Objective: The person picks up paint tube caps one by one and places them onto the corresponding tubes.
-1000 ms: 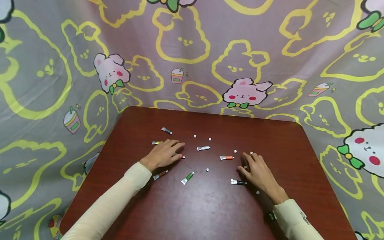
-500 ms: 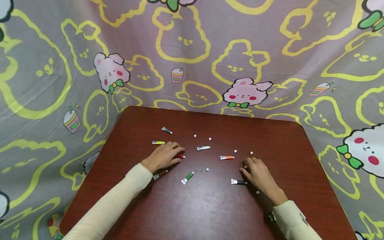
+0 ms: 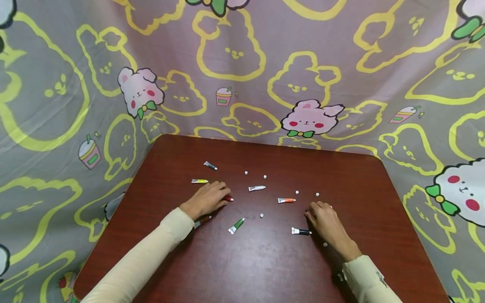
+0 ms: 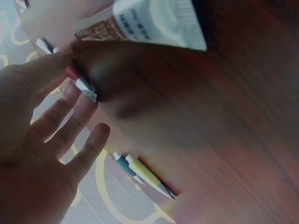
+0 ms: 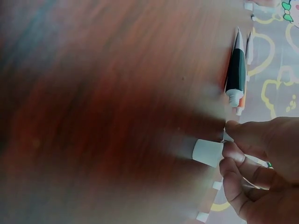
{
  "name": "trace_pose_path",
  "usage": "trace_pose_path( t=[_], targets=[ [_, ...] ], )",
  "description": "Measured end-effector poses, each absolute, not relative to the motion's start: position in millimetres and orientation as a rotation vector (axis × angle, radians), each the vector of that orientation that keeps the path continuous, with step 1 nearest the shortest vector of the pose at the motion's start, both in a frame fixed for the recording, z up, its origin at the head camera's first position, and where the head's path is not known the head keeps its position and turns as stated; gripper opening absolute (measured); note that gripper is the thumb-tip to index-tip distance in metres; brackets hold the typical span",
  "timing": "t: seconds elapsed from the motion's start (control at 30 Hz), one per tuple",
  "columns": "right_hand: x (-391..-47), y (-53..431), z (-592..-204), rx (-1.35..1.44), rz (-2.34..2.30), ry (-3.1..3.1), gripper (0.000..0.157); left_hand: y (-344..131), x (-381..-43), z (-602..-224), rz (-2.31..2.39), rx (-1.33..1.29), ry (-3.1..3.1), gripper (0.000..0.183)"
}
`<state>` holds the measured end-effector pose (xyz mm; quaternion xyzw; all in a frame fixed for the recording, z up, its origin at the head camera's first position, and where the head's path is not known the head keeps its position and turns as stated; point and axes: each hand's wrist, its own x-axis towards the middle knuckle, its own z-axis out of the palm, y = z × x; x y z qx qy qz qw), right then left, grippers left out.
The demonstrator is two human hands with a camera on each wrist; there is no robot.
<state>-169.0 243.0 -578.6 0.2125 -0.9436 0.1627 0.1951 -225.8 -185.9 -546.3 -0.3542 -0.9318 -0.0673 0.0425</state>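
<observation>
My left hand [image 3: 207, 198] pinches the red paint tube [image 3: 228, 198] lying on the table; in the left wrist view the red tube [image 4: 73, 72] shows between thumb and fingers. A brown paint tube [image 3: 203, 221] lies by the left wrist, a yellow one [image 3: 199, 181] just beyond the hand. On the right side my right hand [image 3: 325, 221] has thumb and index finger together on a small white cap [image 5: 227, 136], mostly hidden by the fingertips. Close to those fingers stands another white cap [image 5: 208, 152]. The black paint tube [image 3: 301, 231] lies left of the right hand.
Between the hands lie green [image 3: 236, 226], white [image 3: 257, 188] and orange [image 3: 286, 200] paint tubes, all uncapped. A dark teal tube [image 3: 210, 165] lies farther back. Several loose white caps [image 3: 261, 215] are scattered about the table [image 3: 242, 269]. A patterned curtain [image 3: 242, 63] surrounds the table's far sides.
My left fingers have drawn in round the red tube and the yellow tube is uncovered. My right fingers have curled together over the cap beneath them, and another cap shows beyond that hand.
</observation>
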Motion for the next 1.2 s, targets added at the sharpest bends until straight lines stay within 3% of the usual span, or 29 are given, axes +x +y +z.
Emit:
trace_pose_path(
  t=[0.53,0.9,1.2],
  targets=[
    [-169,238,-587,0.643,0.525,-2.537,0.026,-179,-220,-547,-0.221,-1.089,-2.784,0.013],
    [-162,227,-581,0.615,0.594,-2.558,0.009,-163,-213,-538,-0.218,-1.121,-2.76,0.014],
    [-146,202,-552,0.555,0.583,-2.652,0.022,-145,-205,-527,-0.212,-1.165,-2.7,0.015]
  ],
)
